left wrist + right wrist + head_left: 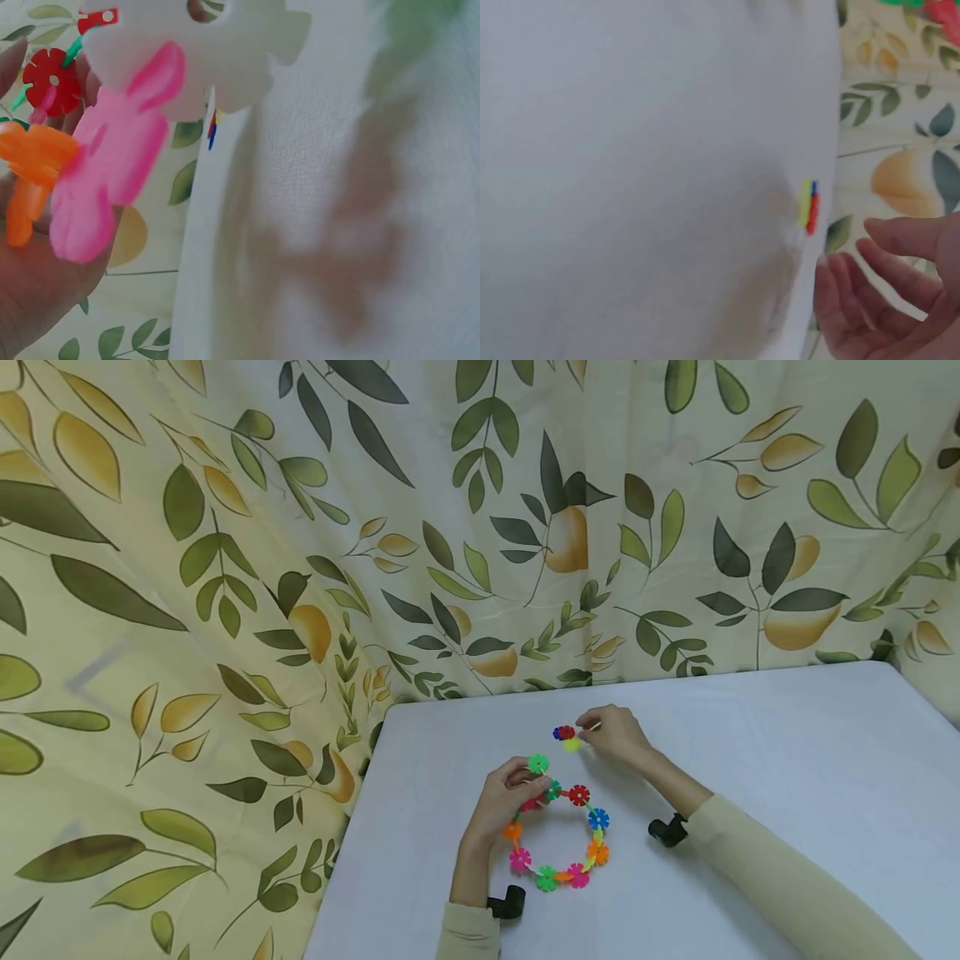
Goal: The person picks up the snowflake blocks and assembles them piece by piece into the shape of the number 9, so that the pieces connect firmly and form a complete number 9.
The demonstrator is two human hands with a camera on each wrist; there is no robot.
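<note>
My left hand (498, 802) grips a ring of interlocking flower-shaped plastic discs (598, 820) at its upper left side. The ring has red, blue, orange, pink and green discs; one green disc (537, 763) sticks up beyond the fingers. Close up in the left wrist view are a pink disc (112, 165), an orange disc (37, 161) and a pale disc (187, 67). My right hand (615, 733) is beside a few loose discs: red (568, 732), blue (557, 734) and yellow (572, 745). In the right wrist view its thumb and fingers are apart, with nothing between them.
A white cloth covers the table (787, 760). A leaf-and-fruit patterned curtain (420, 610) hangs behind it and along the left side. Black cameras (667, 831) are worn at both wrists.
</note>
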